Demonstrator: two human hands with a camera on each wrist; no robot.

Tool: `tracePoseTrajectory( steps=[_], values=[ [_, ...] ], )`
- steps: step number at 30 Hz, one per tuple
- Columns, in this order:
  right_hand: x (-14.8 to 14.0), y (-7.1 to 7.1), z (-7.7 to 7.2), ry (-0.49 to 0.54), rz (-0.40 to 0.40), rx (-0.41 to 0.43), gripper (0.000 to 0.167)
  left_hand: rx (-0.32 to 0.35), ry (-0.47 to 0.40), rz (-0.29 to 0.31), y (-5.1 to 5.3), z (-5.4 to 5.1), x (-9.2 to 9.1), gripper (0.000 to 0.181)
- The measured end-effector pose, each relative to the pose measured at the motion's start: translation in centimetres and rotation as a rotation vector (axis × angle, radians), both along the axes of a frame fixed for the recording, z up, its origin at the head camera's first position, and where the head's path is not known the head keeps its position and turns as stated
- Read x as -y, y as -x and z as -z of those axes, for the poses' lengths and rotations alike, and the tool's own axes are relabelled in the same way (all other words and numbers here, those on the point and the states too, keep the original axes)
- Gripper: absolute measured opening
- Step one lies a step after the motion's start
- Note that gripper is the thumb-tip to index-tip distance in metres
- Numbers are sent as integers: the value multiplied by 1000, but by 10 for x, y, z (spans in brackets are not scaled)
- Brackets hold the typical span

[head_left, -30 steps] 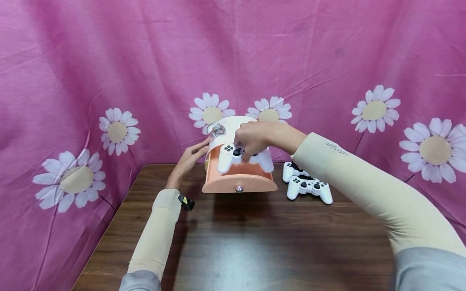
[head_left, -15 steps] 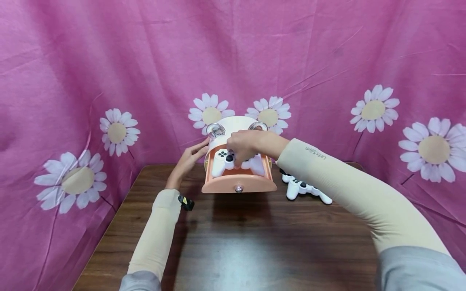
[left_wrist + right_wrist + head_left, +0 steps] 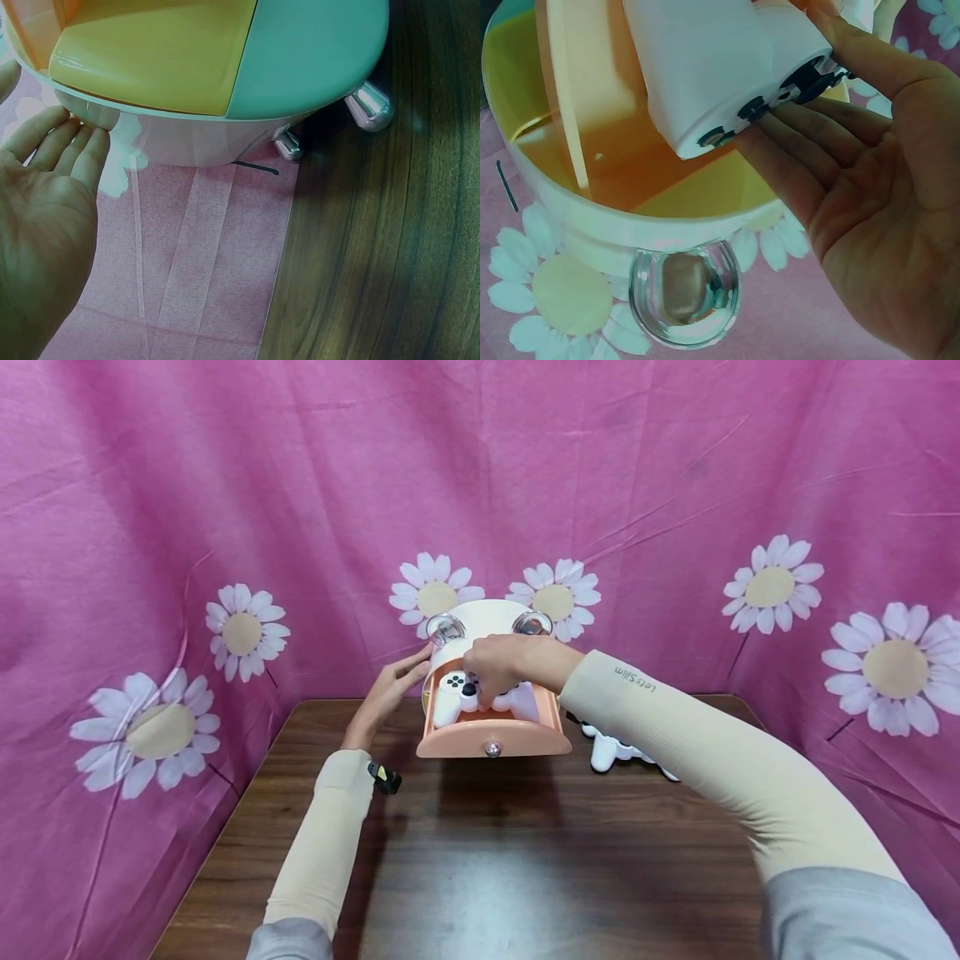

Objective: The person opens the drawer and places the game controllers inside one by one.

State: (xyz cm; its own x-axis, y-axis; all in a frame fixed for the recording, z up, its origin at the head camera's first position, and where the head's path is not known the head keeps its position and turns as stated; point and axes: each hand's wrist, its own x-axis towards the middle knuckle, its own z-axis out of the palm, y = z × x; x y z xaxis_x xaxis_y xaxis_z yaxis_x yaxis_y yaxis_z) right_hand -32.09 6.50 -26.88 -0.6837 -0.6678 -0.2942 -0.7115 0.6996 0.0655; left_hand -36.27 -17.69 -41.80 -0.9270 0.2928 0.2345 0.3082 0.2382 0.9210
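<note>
A white cabinet (image 3: 491,615) with a rounded top has its orange top drawer (image 3: 457,742) pulled out. My right hand (image 3: 501,664) grips a white game controller (image 3: 447,703) by its middle, inside the drawer. The right wrist view shows the thumb and fingers on either side of the controller (image 3: 697,67); whether it rests on the drawer's bottom I cannot tell. My left hand (image 3: 384,700) rests its fingertips on the cabinet's left side. In the left wrist view its fingers (image 3: 88,154) are nearly straight.
On the table (image 3: 480,852), right of the cabinet, another white game controller (image 3: 609,750) lies partly behind my right sleeve. Yellow (image 3: 150,60) and green (image 3: 315,56) drawers sit shut below the orange one, above metal feet (image 3: 369,109). A pink flowered curtain (image 3: 480,485) hangs behind.
My right hand has lowered the controller from above the orange drawer into it, moving slightly left. The right sleeve now covers more of the controllers on the table. My left hand stays put.
</note>
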Motion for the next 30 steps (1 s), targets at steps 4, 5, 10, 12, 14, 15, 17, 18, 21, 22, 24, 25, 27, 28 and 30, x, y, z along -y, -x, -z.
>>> tracePoseTrajectory(
  steps=[4, 5, 10, 12, 14, 15, 17, 18, 21, 22, 24, 25, 27, 28, 30],
  values=[
    [1, -1, -2, -37, 35, 37, 36, -9, 9, -3, 0, 1, 0, 55],
    [1, -1, -3, -41, 39, 48, 34, -10, 10, -1, 0, 2, 0, 55],
    [1, -3, -5, -40, 46, 59, 35, -6, 9, -1, -1, 2, 0, 55],
    [-1, -3, -6, -34, 39, 47, 37, -2, 7, -3, -1, 1, 0, 55],
    [-2, -4, -8, -23, 28, 35, 36, 0, 7, -3, -1, 0, 0, 56],
    [-3, -4, -9, -14, 18, 28, 34, 0, 6, -2, 0, 0, 0, 56],
    [-5, -4, -11, 3, -3, 16, 24, 3, 6, -5, 0, 0, 0, 57],
    [-6, -5, -12, 13, -16, 12, 20, 3, 7, -5, 1, 1, 0, 57],
    [-11, -6, -16, 56, -47, -11, 29, 2, 11, -9, 1, 1, 0, 56],
    [-12, -7, -18, 75, -57, -20, 35, 1, 11, -10, 1, 1, 0, 56],
    [-16, -9, -21, 120, -73, -44, 40, 0, 8, -9, 1, 1, 0, 55],
    [-18, -11, -23, 143, -86, -59, 40, 1, 7, -7, 1, 0, 0, 55],
    [-22, -14, -26, 190, -114, -88, 36, 2, 2, -1, 1, 0, 0, 54],
    [-24, -16, -27, 209, -130, -103, 33, 4, 0, -2, 1, 1, 0, 54],
    [-28, -20, -29, 248, -156, -126, 24, 5, 0, -1, 0, 1, 0, 54]
  ],
)
